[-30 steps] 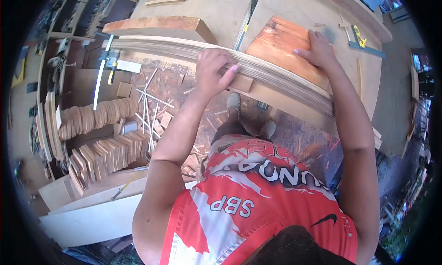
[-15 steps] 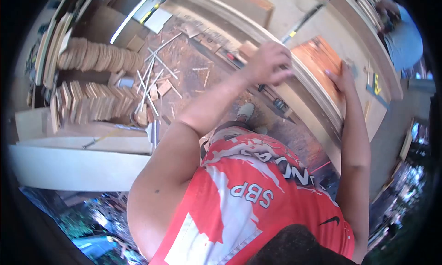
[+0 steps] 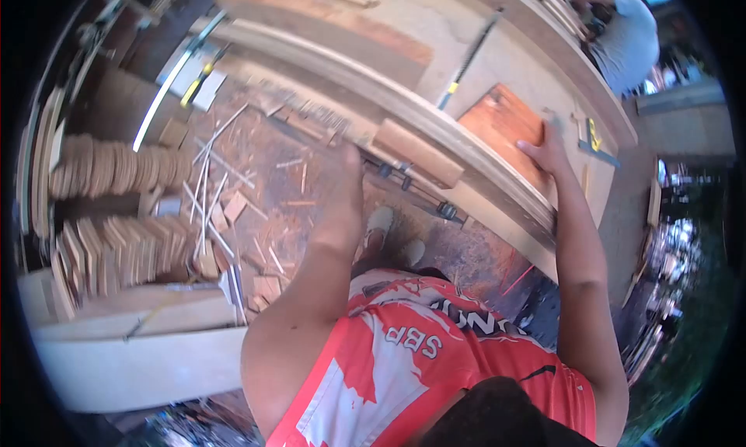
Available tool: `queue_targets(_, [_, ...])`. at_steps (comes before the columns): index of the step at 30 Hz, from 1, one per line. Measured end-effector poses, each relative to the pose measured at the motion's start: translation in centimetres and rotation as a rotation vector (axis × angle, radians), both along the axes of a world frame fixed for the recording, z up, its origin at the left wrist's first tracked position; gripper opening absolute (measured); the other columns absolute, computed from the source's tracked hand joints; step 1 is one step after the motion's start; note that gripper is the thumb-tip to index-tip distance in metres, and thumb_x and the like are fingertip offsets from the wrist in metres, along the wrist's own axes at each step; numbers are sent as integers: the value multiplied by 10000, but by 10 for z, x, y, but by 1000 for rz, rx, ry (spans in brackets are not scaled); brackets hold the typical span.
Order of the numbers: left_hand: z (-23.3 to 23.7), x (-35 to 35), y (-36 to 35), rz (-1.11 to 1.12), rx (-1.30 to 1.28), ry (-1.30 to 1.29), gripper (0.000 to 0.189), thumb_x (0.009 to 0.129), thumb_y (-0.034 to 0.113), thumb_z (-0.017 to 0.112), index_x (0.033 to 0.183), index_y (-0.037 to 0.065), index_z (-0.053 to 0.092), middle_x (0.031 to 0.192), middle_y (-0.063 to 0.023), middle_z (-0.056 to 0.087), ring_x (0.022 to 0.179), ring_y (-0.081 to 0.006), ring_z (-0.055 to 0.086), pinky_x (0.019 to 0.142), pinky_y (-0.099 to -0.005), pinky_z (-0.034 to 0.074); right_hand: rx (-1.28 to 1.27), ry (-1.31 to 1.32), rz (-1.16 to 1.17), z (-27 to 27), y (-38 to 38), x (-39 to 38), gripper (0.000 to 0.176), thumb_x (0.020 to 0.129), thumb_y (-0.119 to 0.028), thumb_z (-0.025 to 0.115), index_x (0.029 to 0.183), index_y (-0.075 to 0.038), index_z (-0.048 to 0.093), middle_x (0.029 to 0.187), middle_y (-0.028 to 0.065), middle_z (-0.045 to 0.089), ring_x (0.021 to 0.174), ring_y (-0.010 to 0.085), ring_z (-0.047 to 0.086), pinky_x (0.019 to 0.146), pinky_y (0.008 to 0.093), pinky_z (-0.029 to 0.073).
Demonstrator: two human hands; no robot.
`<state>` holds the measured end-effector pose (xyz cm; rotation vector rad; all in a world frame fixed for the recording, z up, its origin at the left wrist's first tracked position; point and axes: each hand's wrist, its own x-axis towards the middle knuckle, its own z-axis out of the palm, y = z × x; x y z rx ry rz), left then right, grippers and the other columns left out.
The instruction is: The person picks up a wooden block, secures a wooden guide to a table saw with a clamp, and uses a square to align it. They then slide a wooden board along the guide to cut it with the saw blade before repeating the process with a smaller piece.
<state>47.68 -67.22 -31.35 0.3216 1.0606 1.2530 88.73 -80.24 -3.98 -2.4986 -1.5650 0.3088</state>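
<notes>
Your right hand (image 3: 548, 148) lies flat, fingers spread, on the one red board (image 3: 497, 117), far right on the bench (image 3: 528, 62). Left hand (image 3: 350, 167) is blurred at the near bench edge, beside one wood block (image 3: 416, 153); can't tell its grip.

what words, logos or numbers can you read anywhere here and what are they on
"SBP": white letters on the red shirt, seen upside down.
A second white word higher on the shirt: creased and partly hidden, so it cannot be read whole.
Swoosh logo, no words: black, on the shirt's right side.
Yellow tool beside the right hand: any marks are too small to read.
Nothing else is legible.
</notes>
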Motion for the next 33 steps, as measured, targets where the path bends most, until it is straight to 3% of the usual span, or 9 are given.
queue_targets(3, [51, 2, -13, 49, -17, 49, 503, 1039, 368, 352, 1399, 23, 416, 1327, -144, 533, 1199, -298, 550, 1018, -425, 475, -51, -7, -46, 11, -2, -15, 1079, 639, -585, 829, 1438, 3, 405, 1435, 235, 449, 1348, 364, 424, 1124, 453, 351])
queue_targets(9, [18, 1, 6, -10, 124, -120, 466, 997, 373, 471, 1323, 42, 508, 1257, -113, 598, 1152, -273, 596, 978, -431, 513, -156, -110, -27, 17, -2, -20, 1114, 634, -660, 791, 1478, -68, 368, 1505, 150, 398, 1418, 297, 339, 1121, 563, 311])
queue_targets(13, [-23, -40, -1, -186, -100, 530, 435, 1011, 373, 452, 1271, 46, 569, 1167, -154, 640, 1050, -260, 632, 865, -415, 502, -195, -79, -51, 20, -3, -26, 1123, 639, -674, 781, 1496, -94, 344, 1522, 121, 381, 1432, 283, 314, 1117, 610, 282])
queue_targets(15, [73, -36, -84, -447, 433, 1232, 395, 1001, 331, 493, 1047, -26, 656, 991, -231, 673, 919, -288, 644, 795, -426, 478, -194, -77, -41, 13, 1, -19, 1128, 636, -691, 773, 1490, -89, 348, 1515, 121, 387, 1425, 300, 322, 1130, 597, 272])
queue_targets(16, [114, -26, -126, -576, 432, 1144, 269, 955, 244, 571, 946, -2, 680, 944, -257, 656, 867, -337, 636, 797, -454, 478, -165, -81, -38, 15, 0, -19, 1128, 636, -691, 773, 1490, -89, 348, 1515, 121, 387, 1425, 300, 322, 1130, 597, 272])
queue_targets(17, [107, -16, -149, -481, 880, 1147, 207, 911, 202, 623, 876, 4, 669, 935, -205, 674, 867, -339, 628, 790, -433, 483, -189, -68, -30, 20, -3, -23, 1129, 630, -696, 773, 1482, -84, 357, 1501, 125, 400, 1416, 311, 331, 1133, 596, 267])
queue_targets(19, [246, 58, -183, -455, 1378, 1001, 143, 854, 178, 675, 812, 44, 648, 864, -153, 661, 812, -307, 622, 732, -402, 477, -196, -61, -25, 38, -3, -21, 1129, 625, -702, 774, 1473, -79, 366, 1487, 130, 413, 1407, 321, 339, 1136, 596, 263])
queue_targets(21, [298, 118, -173, -404, 1622, 1035, 150, 821, 181, 694, 751, 78, 611, 781, -110, 617, 732, -289, 588, 669, -386, 454, -209, -16, 36, 46, -11, -24, 1128, 615, -708, 777, 1460, -73, 381, 1453, 136, 442, 1377, 334, 371, 1137, 591, 263])
queue_targets(33, [296, 187, -153, -155, 1562, 1288, 186, 803, 216, 673, 735, 80, 567, 731, -90, 580, 685, -290, 578, 610, -395, 436, -241, -40, 167, 19, 7, 0, 1176, 578, -761, 763, 1400, -2, 405, 1444, 172, 443, 1354, 338, 403, 1149, 532, 276])
